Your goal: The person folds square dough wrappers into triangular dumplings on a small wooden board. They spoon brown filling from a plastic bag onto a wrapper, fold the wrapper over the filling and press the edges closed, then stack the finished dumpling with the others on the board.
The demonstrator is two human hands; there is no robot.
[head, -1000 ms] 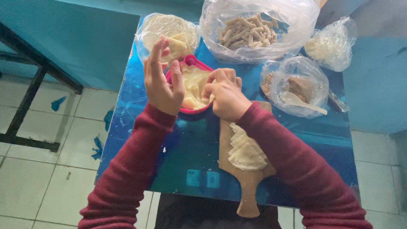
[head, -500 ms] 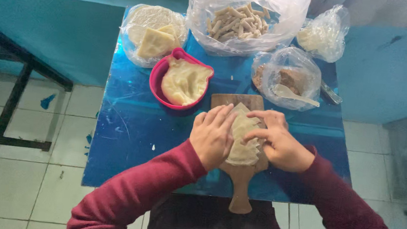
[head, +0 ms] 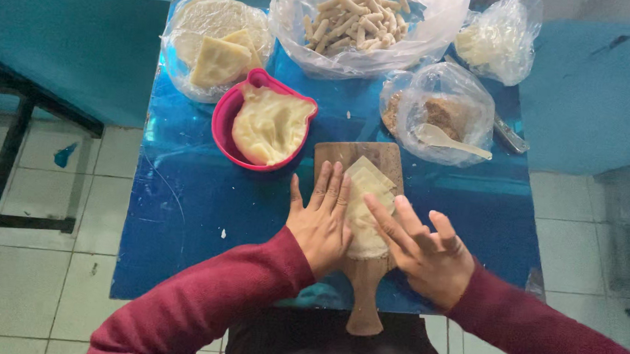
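Note:
A thin pale dough sheet (head: 364, 204) lies on a wooden paddle board (head: 347, 154) in the middle of a small blue table (head: 175, 210). My left hand (head: 320, 221) rests flat on the board's left side, its fingers touching the sheet's left edge. On the sheet's lower right, my right hand (head: 424, 247) presses with spread fingers. Neither hand grips anything. Just beyond the left hand stands a pink bowl (head: 223, 119) with soft pale dough.
At the table's back lie a bag of yellow square sheets (head: 216, 47), a large bag of rolled sticks (head: 359, 18), a small bag (head: 494, 44), and a bag of brown filling (head: 442, 116) with a plastic spoon (head: 451, 142). White tiled floor surrounds the table.
Both hands came back from the pink bowl to the board and laid a dough sheet on it. They now spread flat on the sheet.

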